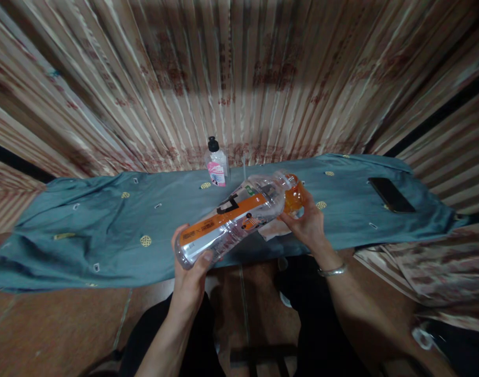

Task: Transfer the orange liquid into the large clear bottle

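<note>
A large clear plastic bottle (231,222) with an orange and silver label lies tilted across both hands, its top toward the upper right. Around its base, my left hand (192,272) is closed, thumb on the near side. My right hand (308,222) is closed around the orange cap (293,195) at the other end, fingers partly hidden behind it. It cannot be made out whether the cap is loose or tight. Beneath the bottle, close to the right hand, a pale flat item (274,230) shows in part on the cloth.
A small clear bottle (216,166) with a black top and pink label stands at the back of the bench, under a teal cloth (106,225). A dark phone (391,195) lies on the right. Patterned curtains (231,78) hang directly behind.
</note>
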### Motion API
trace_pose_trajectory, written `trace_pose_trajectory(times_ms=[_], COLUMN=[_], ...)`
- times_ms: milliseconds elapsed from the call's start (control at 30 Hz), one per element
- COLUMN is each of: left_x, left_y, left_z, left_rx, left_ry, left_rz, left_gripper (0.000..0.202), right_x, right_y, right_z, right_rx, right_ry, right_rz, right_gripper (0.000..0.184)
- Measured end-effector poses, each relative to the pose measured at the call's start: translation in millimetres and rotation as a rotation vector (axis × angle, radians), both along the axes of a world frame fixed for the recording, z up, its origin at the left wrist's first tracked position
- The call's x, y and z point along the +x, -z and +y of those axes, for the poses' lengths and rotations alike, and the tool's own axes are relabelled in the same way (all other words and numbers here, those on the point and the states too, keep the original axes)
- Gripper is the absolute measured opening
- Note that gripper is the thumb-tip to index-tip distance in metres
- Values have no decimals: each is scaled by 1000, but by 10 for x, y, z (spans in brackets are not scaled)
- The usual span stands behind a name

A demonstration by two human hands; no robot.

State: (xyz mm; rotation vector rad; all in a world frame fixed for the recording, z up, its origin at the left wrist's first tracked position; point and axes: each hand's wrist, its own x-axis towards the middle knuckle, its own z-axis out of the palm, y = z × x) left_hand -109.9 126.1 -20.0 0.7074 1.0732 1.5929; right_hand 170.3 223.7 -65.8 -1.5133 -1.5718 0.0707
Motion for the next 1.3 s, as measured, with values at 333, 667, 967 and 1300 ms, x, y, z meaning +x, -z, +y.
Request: trace_pose_trajectory(times_ms=[333,667,967,1300], left_x=[-6,7,0,-2], left_y=[-12,-11,1,1], left_z=[5,11,10,7], left_rx=[-8,-2,-9,-15], left_ry=[-10,-15,-16,-17], left_rz=[2,6,-2,-17], left_gripper=[79,79,78,79], right_x=[-3,-11,-12,-27], right_y=[4,9,-14,-14], right_z=[5,7,-5,3], right_rx=[20,57,-6,56], right_ry=[-2,29,10,28], right_rz=[-9,-52,-2,-31], right_gripper=[92,91,92,90])
